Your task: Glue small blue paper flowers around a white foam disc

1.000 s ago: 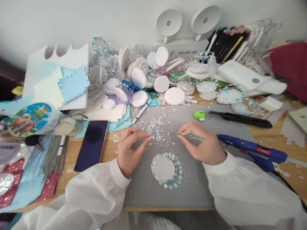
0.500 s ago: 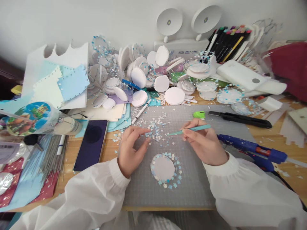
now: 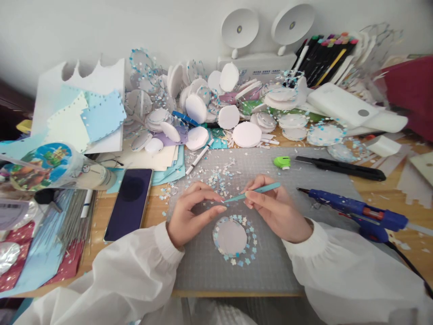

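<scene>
While wood desk (image 3: 157, 208) fills most of the lower frame, the grey cutting mat (image 3: 277, 277) takes its ctr. Pile of white discs (image 3: 196, 109), some w/ blue-dotted wire sprays, runs along upper ctr; twin-head white lamp (image 3: 257, 67) behind it, top ctr. Blue glue gun (image 3: 341, 203) lies at the rt side, nozzle twd my hands.

My R hand (image 3: 270, 207), just rt of ctr, is pinched firm, thumb vs. fingers. My L hand (image 3: 194, 214), just left of ctr, has thumb & index a narrow gap apart; can't tell if a tiny pc is btwn them.

Dark-screened phone (image 3: 128, 204) lies left of my L hand. Single white disc (image 3: 232, 237), ringed w/ small blue & cream flowers, lies flat on the mat, lower ctr, below both hands. Black craft knife (image 3: 341, 168): rt, above the gun. Teal tweezers (image 3: 260, 189) are in my R-hand grip, slanting down-left, tip right at my L fingertips. Green gadget (image 3: 282, 162) sits near the knife tip. Smallest: loose paper flowers (image 3: 218, 177), scattered mid-frame just above my hands.
</scene>
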